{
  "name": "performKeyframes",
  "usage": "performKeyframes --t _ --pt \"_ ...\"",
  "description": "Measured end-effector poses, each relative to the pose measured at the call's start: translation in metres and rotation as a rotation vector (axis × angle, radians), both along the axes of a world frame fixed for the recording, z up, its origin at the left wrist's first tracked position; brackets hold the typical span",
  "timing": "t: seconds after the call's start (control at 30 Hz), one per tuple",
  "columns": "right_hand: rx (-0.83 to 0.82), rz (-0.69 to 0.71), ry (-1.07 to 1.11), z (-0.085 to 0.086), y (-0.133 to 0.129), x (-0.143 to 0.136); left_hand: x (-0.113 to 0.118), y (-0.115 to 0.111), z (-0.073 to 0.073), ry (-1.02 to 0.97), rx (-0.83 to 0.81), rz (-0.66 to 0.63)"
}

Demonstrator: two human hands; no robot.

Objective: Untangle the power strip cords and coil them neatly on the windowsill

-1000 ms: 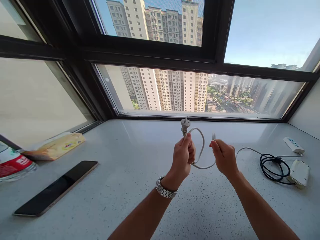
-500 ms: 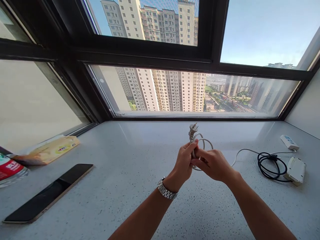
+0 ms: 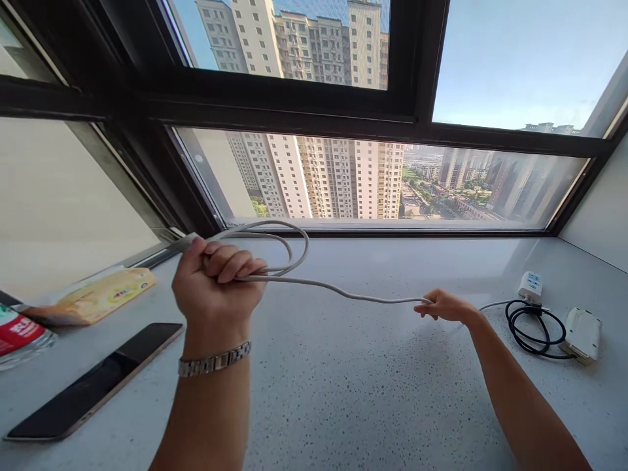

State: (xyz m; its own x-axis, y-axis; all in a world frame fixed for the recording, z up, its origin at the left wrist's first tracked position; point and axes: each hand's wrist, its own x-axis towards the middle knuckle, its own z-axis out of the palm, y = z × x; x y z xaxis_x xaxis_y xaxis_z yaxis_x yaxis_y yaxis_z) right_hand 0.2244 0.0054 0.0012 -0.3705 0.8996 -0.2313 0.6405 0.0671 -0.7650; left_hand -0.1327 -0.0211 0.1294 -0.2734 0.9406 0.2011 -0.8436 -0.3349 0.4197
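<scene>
White-grey cable [image 3: 343, 293]; silver metal watch band [image 3: 214, 361]; counter [image 3: 373, 392] pale grey w/ fine dark speckles. Phone [image 3: 93, 383] black screen w/ gold-ish edge, tissue pack [image 3: 98, 297] yellow-tan w/ small green/red print, wrapper [image 3: 17, 330] red & white. Black coiled cord [image 3: 534, 325], white adapter box [image 3: 582, 333], white power strip [image 3: 530, 286] w/ blue marks, window frame [image 3: 294, 108] black.

Between your left hand [image 3: 216, 288] and right hand [image 3: 444, 305] the white cable [image 3: 343, 294] runs taut above the countertop [image 3: 353, 392]; the speckled surface beneath and in front of it is open. On the left, the phone [image 3: 93, 383] and tissue pack [image 3: 98, 297] block the way. On the right, the coiled black cord [image 3: 534, 327], white adapter [image 3: 581, 335] and power strip [image 3: 530, 286] crowd the corner
</scene>
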Motion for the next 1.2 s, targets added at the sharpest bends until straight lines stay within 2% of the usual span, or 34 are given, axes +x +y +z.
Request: performKeyframes --t 0.07,0.13,0.2,0.23,0.33,0.4,0.43,0.53,0.6,0.67,0.73,0.8,0.9,1.0,1.1,1.2 --pt "-0.025 -0.02 0.06 0.002 -0.001 0.017 -0.012 -0.004 0.002 0.041 0.059 0.036" --pt "-0.05 0.064 0.208 0.01 -0.007 0.024 -0.017 -0.005 0.004 0.097 0.093 0.078" --pt "-0.063 0.139 0.337 0.02 -0.013 0.016 -0.013 -0.005 0.004 0.167 0.094 0.093" --pt "-0.057 0.131 0.379 0.024 -0.015 0.009 -0.009 -0.004 0.004 0.205 0.085 0.086" --pt "0.01 -0.04 0.461 0.032 -0.018 -0.014 0.011 -0.004 0.003 0.323 0.044 0.015" --pt "0.048 -0.149 0.485 0.033 -0.018 -0.02 0.021 -0.006 0.002 0.392 0.033 -0.017" --pt "0.057 -0.161 0.489 0.033 -0.019 -0.019 0.024 -0.006 0.002 0.417 0.038 -0.01" --pt "0.009 -0.046 0.491 0.032 -0.023 -0.007 0.021 -0.007 0.002 0.43 0.064 0.088" --pt "-0.064 0.069 0.483 0.032 -0.025 -0.001 0.014 -0.007 0.001 0.404 0.082 0.188" --pt "-0.139 0.124 0.465 0.032 -0.026 -0.001 0.008 -0.005 0.001 0.404 0.112 0.284" --pt "-0.168 0.045 0.488 0.032 -0.023 -0.007 0.007 -0.004 -0.001 0.434 0.156 0.341" --pt "-0.151 -0.154 0.584 0.033 -0.02 -0.014 0.014 -0.003 -0.005 0.473 0.209 0.348" --pt "-0.075 -0.462 0.797 0.035 -0.015 -0.023 0.036 -0.001 -0.014 0.516 0.256 0.29" --pt "0.09 -0.64 0.971 0.039 -0.015 -0.03 0.068 -0.002 -0.028 0.552 0.2 0.133" --pt "0.316 -0.693 0.97 0.043 -0.022 -0.039 0.099 -0.007 -0.047 0.613 0.084 -0.085" --pt "0.568 -0.611 0.705 0.046 -0.036 -0.055 0.125 -0.015 -0.068 0.7 -0.03 -0.288"
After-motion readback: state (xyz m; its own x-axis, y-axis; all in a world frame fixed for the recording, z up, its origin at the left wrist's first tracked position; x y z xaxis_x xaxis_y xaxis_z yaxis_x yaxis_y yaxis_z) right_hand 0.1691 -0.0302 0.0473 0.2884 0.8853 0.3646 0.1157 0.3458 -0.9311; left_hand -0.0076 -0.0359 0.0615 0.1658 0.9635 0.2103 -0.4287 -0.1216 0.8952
